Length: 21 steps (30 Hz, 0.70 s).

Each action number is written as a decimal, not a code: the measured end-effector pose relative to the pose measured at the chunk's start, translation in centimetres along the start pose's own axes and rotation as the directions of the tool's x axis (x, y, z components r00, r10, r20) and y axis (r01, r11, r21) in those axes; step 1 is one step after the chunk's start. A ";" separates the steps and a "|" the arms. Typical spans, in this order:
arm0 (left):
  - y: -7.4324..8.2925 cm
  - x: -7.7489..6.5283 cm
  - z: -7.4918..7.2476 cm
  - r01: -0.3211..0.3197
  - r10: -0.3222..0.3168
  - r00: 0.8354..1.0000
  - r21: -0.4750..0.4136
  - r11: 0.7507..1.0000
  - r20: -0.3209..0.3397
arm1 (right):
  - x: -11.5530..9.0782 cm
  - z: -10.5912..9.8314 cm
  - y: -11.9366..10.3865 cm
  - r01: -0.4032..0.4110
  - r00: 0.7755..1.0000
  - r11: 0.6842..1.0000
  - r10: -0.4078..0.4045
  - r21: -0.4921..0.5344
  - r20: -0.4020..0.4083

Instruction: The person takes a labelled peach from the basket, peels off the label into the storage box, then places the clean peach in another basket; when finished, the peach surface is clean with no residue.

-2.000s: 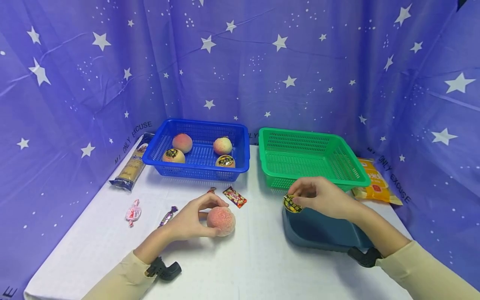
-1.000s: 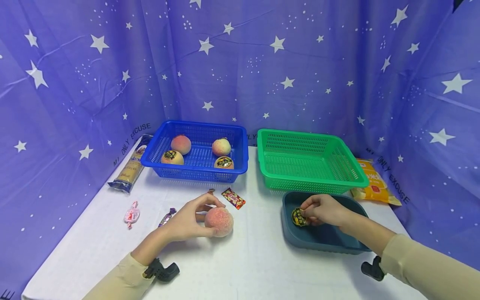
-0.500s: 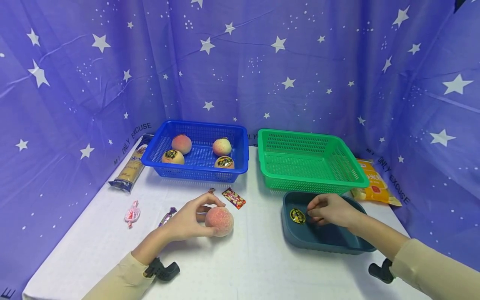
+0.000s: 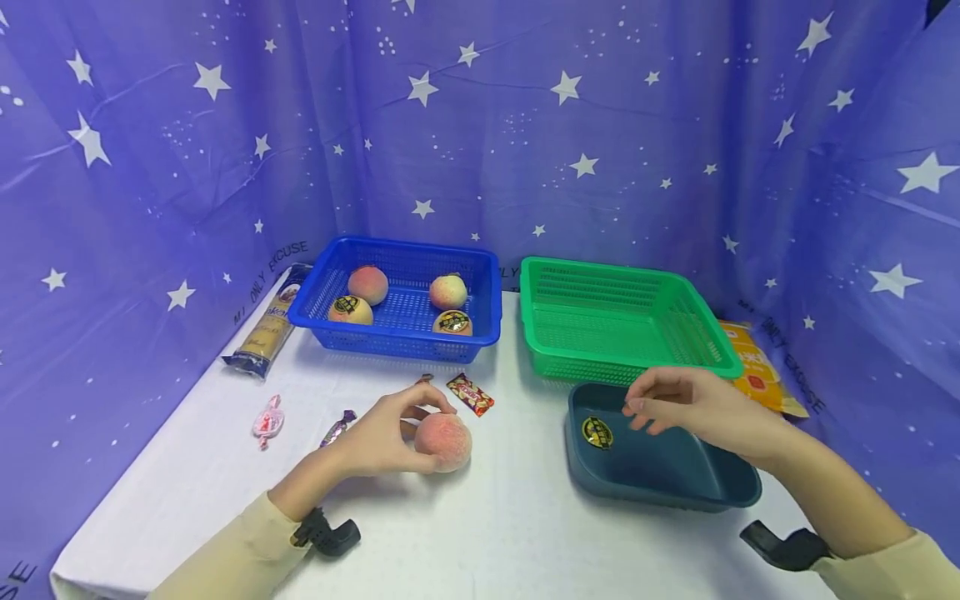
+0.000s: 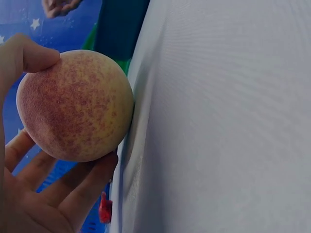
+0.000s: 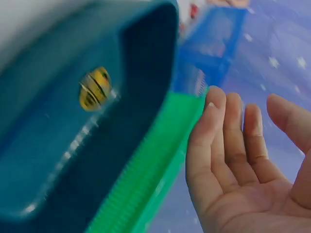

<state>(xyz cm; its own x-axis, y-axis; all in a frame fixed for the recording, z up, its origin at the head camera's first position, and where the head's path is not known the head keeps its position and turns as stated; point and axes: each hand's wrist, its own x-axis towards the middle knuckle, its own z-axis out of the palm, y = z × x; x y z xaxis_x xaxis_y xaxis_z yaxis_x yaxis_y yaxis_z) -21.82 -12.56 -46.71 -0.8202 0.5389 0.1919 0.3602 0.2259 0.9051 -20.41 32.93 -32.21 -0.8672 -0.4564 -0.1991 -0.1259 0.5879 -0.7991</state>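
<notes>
My left hand (image 4: 378,440) grips a fuzzy pink-and-yellow peach (image 4: 445,443) low over the white table. In the left wrist view the thumb presses the top of the peach (image 5: 77,107) while the fingers curl beneath. Over the dark teal bin (image 4: 660,475), my right hand (image 4: 693,408) is raised with loosely bent fingers and nothing held. A round black-and-gold sticker (image 4: 597,432) lies inside at the bin's left end. The right wrist view shows that sticker (image 6: 95,89) too, with the palm turned toward the camera.
Several peaches sit in a blue basket (image 4: 397,340) at back left. Beside it stands a green basket (image 4: 622,367). Wrapped candies, among them a red one (image 4: 470,394) and a pink one (image 4: 267,421), lie on the table (image 4: 480,533). Packaged foods flank the baskets.
My right hand has lowered the sticker into the teal bin, let it go, then lifted and drawn back to the right. My left hand keeps its grip on the peach.
</notes>
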 end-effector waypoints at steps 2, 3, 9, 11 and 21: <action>0.4 0.3 0.1 0.003 -0.004 1.000 0.030 1.000 0.012 | -0.4 -0.8 0.2 0.009 0.994 0.999 -0.014 -0.049 -0.105; 0.6 0.4 0.2 0.006 -0.007 1.000 0.044 0.999 0.019 | -0.5 -1.2 0.5 0.005 0.987 0.996 -0.020 -0.092 -0.162; 2.5 1.4 0.6 -0.041 0.032 0.996 0.102 0.994 0.088 | -0.1 -4.2 4.3 -0.099 0.894 0.947 -0.050 -0.306 -0.446; 3.6 1.9 0.8 -0.080 0.067 0.991 0.109 0.991 0.115 | -0.1 -5.4 5.8 -0.131 0.872 0.950 -0.025 -0.283 -0.488; 9.6 6.0 0.9 -0.222 0.202 0.961 0.095 0.970 0.188 | -0.5 -9.5 10.6 -0.238 0.870 0.959 0.142 -0.151 -0.472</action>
<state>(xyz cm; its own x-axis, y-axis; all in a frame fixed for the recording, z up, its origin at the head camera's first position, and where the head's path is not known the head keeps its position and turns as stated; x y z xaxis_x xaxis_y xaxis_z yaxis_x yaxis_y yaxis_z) -22.86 -6.37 -37.19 -0.6324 0.7160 0.2957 0.5739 0.1766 0.7997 -25.89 45.75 -35.22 -0.9998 0.0015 -0.0189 0.0132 0.7733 -0.6339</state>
